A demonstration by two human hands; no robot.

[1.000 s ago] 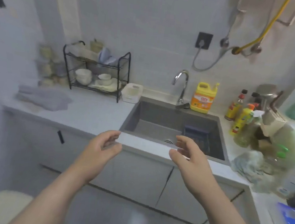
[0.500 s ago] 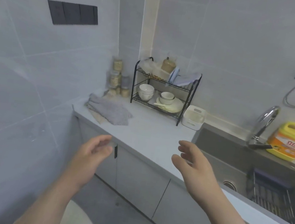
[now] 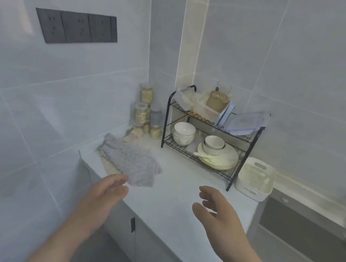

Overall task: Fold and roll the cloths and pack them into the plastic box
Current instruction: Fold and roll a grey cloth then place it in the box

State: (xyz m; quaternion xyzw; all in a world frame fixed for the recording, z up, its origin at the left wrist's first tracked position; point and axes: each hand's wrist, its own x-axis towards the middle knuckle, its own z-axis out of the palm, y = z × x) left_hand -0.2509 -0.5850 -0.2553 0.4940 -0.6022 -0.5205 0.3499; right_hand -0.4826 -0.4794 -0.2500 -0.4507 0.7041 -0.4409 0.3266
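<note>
My left hand (image 3: 105,192) and right hand (image 3: 215,212), fingers relaxed and holding nothing, hover at lower centre before the grey cloths (image 3: 130,161) at centre-left, the white plastic box (image 3: 255,179) at centre-right.

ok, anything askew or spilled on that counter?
Nothing spilled. The grey knobbly cloth lies crooked over a pale pink cloth at the left corner of the counter, and a clear blue-rimmed plastic lid leans tilted atop the black wire rack.

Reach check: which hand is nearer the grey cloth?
Left. The left hand hovers at the near corner of the grey cloth; the right hand is off to its right, above the counter.
</note>
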